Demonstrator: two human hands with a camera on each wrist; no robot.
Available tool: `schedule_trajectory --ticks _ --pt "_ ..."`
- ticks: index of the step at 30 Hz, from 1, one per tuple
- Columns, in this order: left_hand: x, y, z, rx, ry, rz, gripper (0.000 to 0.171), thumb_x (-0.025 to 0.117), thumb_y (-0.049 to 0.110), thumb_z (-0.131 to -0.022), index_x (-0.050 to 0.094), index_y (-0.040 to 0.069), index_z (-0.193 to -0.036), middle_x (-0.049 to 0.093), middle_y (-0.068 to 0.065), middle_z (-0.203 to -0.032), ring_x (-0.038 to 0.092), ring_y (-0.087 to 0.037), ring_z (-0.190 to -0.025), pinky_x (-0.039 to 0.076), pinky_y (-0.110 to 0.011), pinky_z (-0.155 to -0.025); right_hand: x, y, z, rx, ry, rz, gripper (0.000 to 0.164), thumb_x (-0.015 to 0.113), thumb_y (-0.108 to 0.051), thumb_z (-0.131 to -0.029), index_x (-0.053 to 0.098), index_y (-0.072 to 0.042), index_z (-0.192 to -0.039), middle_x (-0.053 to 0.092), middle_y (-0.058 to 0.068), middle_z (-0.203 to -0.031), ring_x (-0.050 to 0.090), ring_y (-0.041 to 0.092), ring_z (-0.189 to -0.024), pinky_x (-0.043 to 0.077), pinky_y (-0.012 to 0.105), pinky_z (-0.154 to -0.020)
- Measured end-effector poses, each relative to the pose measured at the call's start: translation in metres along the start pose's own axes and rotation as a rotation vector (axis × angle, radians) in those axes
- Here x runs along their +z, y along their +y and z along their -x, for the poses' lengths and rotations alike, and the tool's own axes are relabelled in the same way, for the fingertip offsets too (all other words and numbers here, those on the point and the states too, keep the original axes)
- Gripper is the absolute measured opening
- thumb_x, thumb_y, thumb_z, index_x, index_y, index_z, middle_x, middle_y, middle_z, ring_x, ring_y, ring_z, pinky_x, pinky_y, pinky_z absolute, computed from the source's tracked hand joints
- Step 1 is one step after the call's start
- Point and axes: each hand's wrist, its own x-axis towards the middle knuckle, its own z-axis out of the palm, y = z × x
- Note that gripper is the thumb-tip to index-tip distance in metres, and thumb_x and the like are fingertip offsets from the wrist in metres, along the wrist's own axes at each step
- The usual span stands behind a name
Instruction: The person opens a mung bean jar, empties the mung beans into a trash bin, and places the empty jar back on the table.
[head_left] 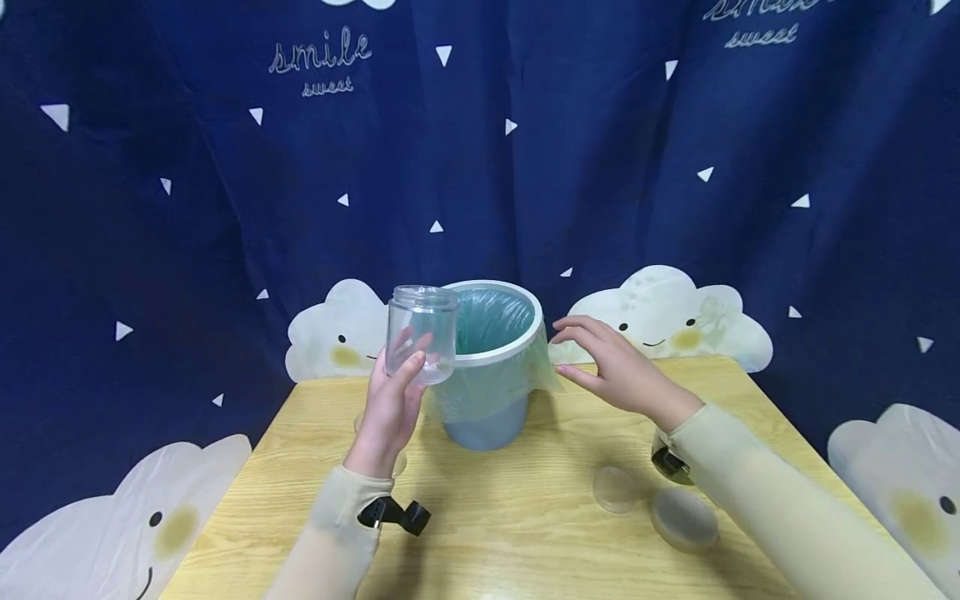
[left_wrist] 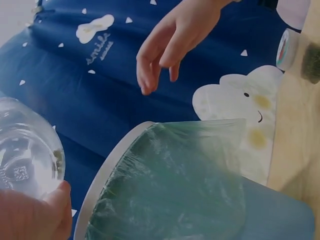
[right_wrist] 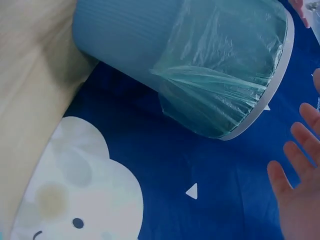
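A clear, lidless jar (head_left: 432,333) is gripped in my left hand (head_left: 392,408), upright just left of the bin's rim. In the left wrist view, its base (left_wrist: 30,160) shows a moulded mark and a few small specks near the edge. The bin (head_left: 487,425) is light blue, with a white ring (head_left: 534,329) holding a thin green bag (head_left: 495,321) over its edge. To the right of the bin, my right hand (head_left: 618,367) hovers in the air with nothing in it. Its fingers (right_wrist: 300,155) are loosely spread in the right wrist view.
A jar with dark contents (left_wrist: 312,62) and a whitish lid (left_wrist: 286,50) is on the table's right, partly behind my right sleeve in the head view. Nearby lie a clear round piece (head_left: 615,489) and a greyish round object (head_left: 684,518). A blue curtain (head_left: 480,150) hangs behind.
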Motion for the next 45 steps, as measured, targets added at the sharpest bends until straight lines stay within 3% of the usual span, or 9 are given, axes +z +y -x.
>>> schedule_trajectory --ticks 6,12,17,20,25,30,36,45 --pt "-0.005 -0.005 0.014 0.027 0.013 -0.037 0.066 0.057 0.000 -0.088 0.033 0.002 -0.150 0.055 -0.010 -0.138 0.062 -0.016 -0.117 0.052 -0.027 -0.102 -0.001 -0.001 0.037 0.018 -0.008 0.034 0.041 0.079 -0.024 -0.092 0.063 -0.012 -0.127 0.056 0.007 -0.144 0.056 0.031 -0.131 0.045 0.052 -0.109" --pt "-0.009 -0.007 0.030 0.039 0.000 -0.122 0.068 0.058 -0.008 -0.086 0.032 0.009 -0.146 0.055 -0.001 -0.134 0.063 -0.013 -0.118 0.052 -0.027 -0.101 -0.005 -0.007 0.065 0.034 -0.014 0.088 0.047 0.080 -0.026 -0.090 0.062 -0.013 -0.131 0.057 0.005 -0.143 0.058 0.031 -0.128 0.046 0.054 -0.105" --pt "-0.015 -0.010 0.041 0.039 -0.014 -0.254 0.073 0.062 -0.011 -0.083 0.032 0.003 -0.148 0.054 -0.008 -0.138 0.064 -0.010 -0.117 0.054 -0.026 -0.099 -0.010 -0.014 0.080 0.057 -0.021 0.115 0.049 0.080 -0.027 -0.090 0.061 -0.015 -0.133 0.057 0.004 -0.144 0.056 0.029 -0.130 0.044 0.056 -0.104" --pt "-0.021 -0.012 0.046 0.013 -0.035 -0.325 0.077 0.065 -0.014 -0.082 0.033 0.000 -0.151 0.053 -0.016 -0.143 0.063 -0.015 -0.122 0.055 -0.027 -0.099 -0.013 -0.017 0.088 0.060 -0.015 0.132 0.051 0.081 -0.027 -0.089 0.061 -0.015 -0.134 0.058 0.004 -0.142 0.057 0.029 -0.129 0.044 0.056 -0.104" --pt "-0.032 -0.015 0.051 -0.030 -0.046 -0.479 0.085 0.074 -0.010 -0.080 0.033 0.006 -0.153 0.047 -0.015 -0.151 0.051 -0.030 -0.136 0.045 -0.039 -0.112 -0.015 -0.019 0.101 0.071 -0.019 0.160 0.056 0.082 -0.027 -0.087 0.060 -0.014 -0.136 0.059 0.003 -0.140 0.059 0.028 -0.127 0.046 0.056 -0.101" --pt "-0.043 -0.022 0.056 -0.044 -0.034 -0.597 0.085 0.083 -0.003 -0.078 0.039 0.007 -0.151 0.048 -0.015 -0.151 0.044 -0.034 -0.142 0.033 -0.053 -0.119 -0.014 -0.019 0.114 0.086 -0.028 0.172 0.057 0.083 -0.027 -0.087 0.060 -0.013 -0.137 0.061 0.004 -0.139 0.060 0.028 -0.126 0.047 0.057 -0.101" --pt "-0.056 -0.032 0.063 -0.008 -0.032 -0.715 0.084 0.090 0.002 -0.072 0.047 0.009 -0.144 0.061 -0.011 -0.140 0.054 -0.028 -0.130 0.039 -0.045 -0.112 -0.012 -0.018 0.128 0.100 -0.035 0.177 0.060 0.083 -0.029 -0.087 0.059 -0.013 -0.139 0.062 0.004 -0.139 0.061 0.028 -0.126 0.050 0.056 -0.099" --pt "-0.070 -0.046 0.074 -0.041 -0.048 -0.869 0.088 0.096 0.012 -0.067 0.047 0.010 -0.139 0.064 -0.006 -0.137 0.056 -0.028 -0.126 0.042 -0.046 -0.107 -0.006 -0.016 0.148 0.123 -0.071 0.181 0.067 0.084 -0.035 -0.086 0.057 -0.013 -0.143 0.060 0.001 -0.142 0.058 0.023 -0.128 0.048 0.052 -0.100"
